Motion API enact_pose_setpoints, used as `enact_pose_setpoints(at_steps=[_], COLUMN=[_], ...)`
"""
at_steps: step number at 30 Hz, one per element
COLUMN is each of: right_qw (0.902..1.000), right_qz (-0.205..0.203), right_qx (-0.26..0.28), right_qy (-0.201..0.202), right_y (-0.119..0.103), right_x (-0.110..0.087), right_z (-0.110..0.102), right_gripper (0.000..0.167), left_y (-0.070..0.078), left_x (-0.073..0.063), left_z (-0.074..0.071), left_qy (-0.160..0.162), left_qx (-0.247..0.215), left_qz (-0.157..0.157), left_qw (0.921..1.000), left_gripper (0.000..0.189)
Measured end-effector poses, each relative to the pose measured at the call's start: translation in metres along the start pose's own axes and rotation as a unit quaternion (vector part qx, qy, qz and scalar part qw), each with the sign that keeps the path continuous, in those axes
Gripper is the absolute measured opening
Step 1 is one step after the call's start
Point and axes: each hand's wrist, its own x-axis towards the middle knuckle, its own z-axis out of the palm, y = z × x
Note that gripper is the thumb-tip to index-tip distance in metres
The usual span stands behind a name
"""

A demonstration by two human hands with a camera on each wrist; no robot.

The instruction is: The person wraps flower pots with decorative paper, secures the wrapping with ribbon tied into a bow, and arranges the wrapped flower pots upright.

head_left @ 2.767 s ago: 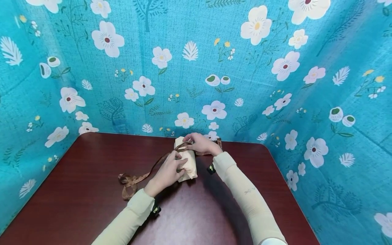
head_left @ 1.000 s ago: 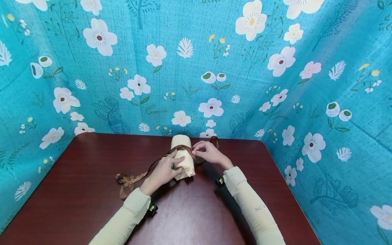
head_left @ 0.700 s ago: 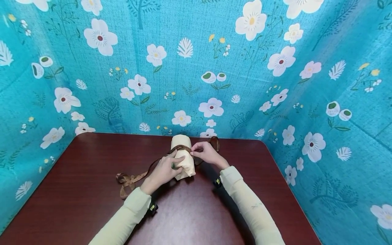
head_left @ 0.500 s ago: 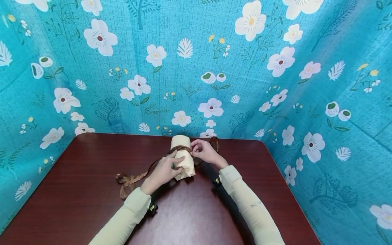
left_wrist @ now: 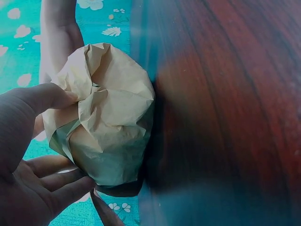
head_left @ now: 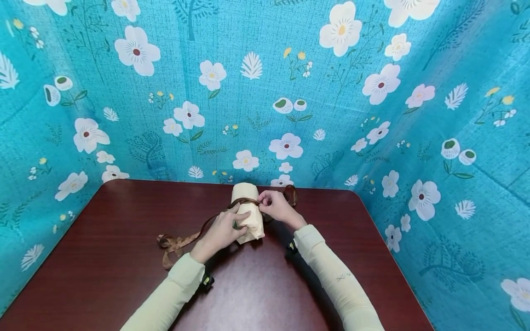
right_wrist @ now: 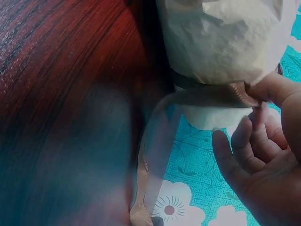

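Note:
A roll-shaped package wrapped in cream paper (head_left: 245,191) lies on its side near the table's far edge, its crumpled near end facing me. Brown ribbon (right_wrist: 202,97) goes across its middle. My left hand (head_left: 219,232) holds the package, the thumb at the folded paper end (left_wrist: 115,110) and the other fingers along its left side. At the package's right side, my right hand (head_left: 279,207) pinches the ribbon between thumb and index finger; the other fingers are loosely bent in the right wrist view. The package's underside is hidden.
A loose looped length of ribbon (head_left: 175,248) lies on the dark red table (head_left: 103,257) to the left. Another ribbon loop (head_left: 291,195) sits behind my right hand. Blue flowered cloth (head_left: 256,115) hangs behind the table's far edge and on both sides.
My right hand has moved from over the package's top to its right side, then slightly closer in, pinching the ribbon. The ribbon band across the package looks narrower. My left hand keeps its hold.

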Motion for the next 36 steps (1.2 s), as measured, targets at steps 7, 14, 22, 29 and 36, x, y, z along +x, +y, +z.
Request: enact_pose_setpoints(at_steps=[7,14,22,29,36], right_qw=[0.997,0.9996,0.9984,0.9982,0.9995], right_qz=[0.012,0.007,0.02,0.02,-0.028], right_qx=[-0.07,-0.018,0.018,0.018,0.0], right_qy=[0.03,0.02,-0.05,-0.054,0.018], right_y=[-0.009,-0.005,-0.002,0.002,0.008], right_x=[0.001,-0.005,-0.016,-0.019,-0.014], right_z=[0.002,-0.005,-0.019,-0.028,-0.026], right_gripper=[0.018,0.012,0.015,0.01,0.011], left_y=[-0.001,-0.001,-0.001,-0.002,-0.004], left_x=[0.0,0.0,0.0,0.001,0.002], left_z=[0.001,0.001,-0.001,-0.002,-0.001], left_qy=[0.004,-0.006,-0.001,-0.001,-0.014], left_qx=[-0.001,-0.007,-0.005,-0.01,-0.015], left_qz=[0.008,-0.003,0.004,0.006,-0.007], left_qw=[1.0,1.0,1.0,0.9999,0.9998], left_gripper=[0.048,0.048,0.047,0.047,0.047])
